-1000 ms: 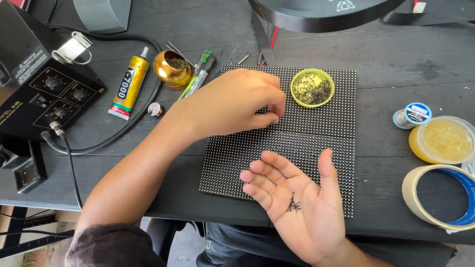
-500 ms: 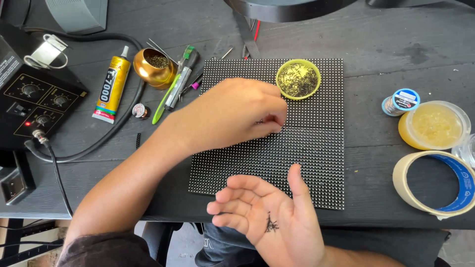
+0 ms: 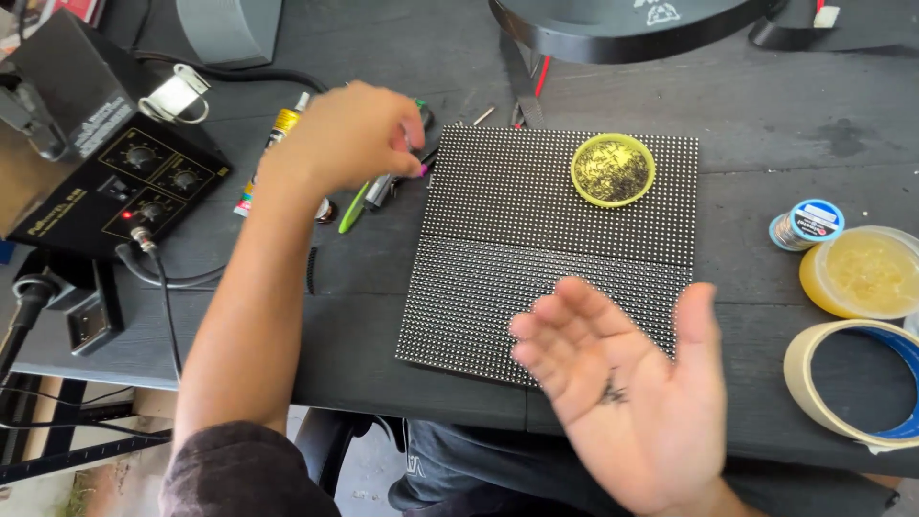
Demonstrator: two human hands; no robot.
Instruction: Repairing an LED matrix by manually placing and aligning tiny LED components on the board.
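Note:
A black dotted LED panel [image 3: 536, 258] lies flat on the dark table, with a small yellow dish [image 3: 613, 170] of tiny dark bits standing on its far right corner. My left hand [image 3: 354, 134] is off the panel's left edge, fingers curled down over a cluster of pen-like tools [image 3: 383, 187], one green and one pink-tipped. Whether it grips one is hidden. My right hand [image 3: 622, 383] hovers palm up over the panel's near right corner, fingers spread, with a few small dark bits [image 3: 613, 391] resting on the palm.
A black control box with dials [image 3: 124, 182] and cables sits at left, a glue tube [image 3: 280, 124] beside my left hand. At right are a blue-and-white spool [image 3: 806, 225], a yellow tub [image 3: 862, 273] and a tape roll [image 3: 814, 383]. The table edge runs close below the panel.
My left hand left the panel's middle and moved left and away to the tools beside it. My right palm stayed open and drifted slightly over the panel's near edge.

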